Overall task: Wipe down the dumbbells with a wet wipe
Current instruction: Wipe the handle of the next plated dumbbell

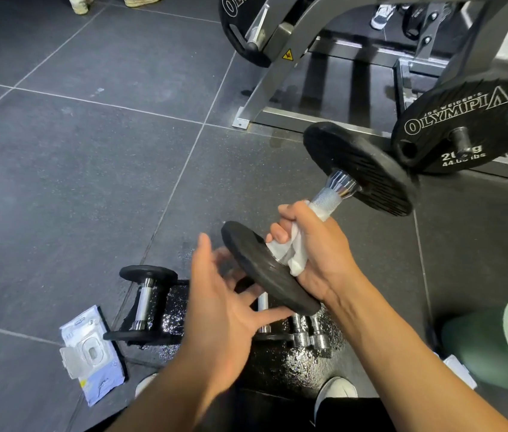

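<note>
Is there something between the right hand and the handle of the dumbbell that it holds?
Yes. The wipe is wrapped round the handle of the dumbbell, under the fingers of the right hand, near the lower plate.

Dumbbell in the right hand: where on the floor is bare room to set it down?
Bare: the grey tiles beyond the wipe pack and floor dumbbell, left of the machine frame. Crowded: the wet patch below the left hand, where chrome handles lie, and near the green bin.
</note>
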